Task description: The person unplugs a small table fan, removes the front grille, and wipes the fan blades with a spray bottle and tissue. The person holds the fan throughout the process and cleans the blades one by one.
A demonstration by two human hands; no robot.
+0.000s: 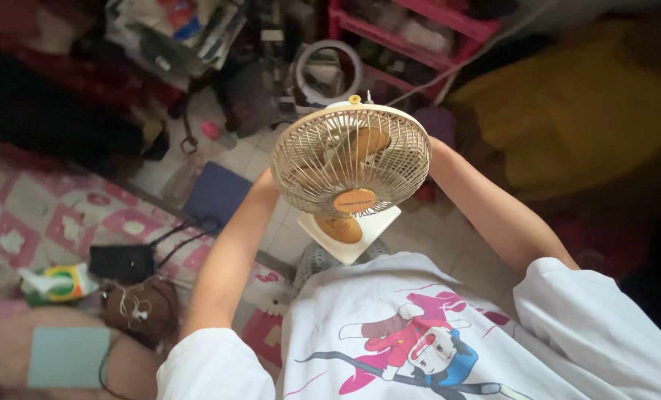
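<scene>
Small cream desk fan (pixel 350 159), round wire grille, orange hub badge, square base, held up tilted between both grips.

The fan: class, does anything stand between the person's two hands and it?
Nothing visible does. Both arms reach up to the cream fan and their hands disappear behind its round grille, left one and right one at its edges.

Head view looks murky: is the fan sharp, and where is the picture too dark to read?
Head view: the fan is lit and fairly sharp; the edges bend from wide-angle distortion; the right side and top left corner sink into shadow; both hands are hidden behind the fan.
</scene>
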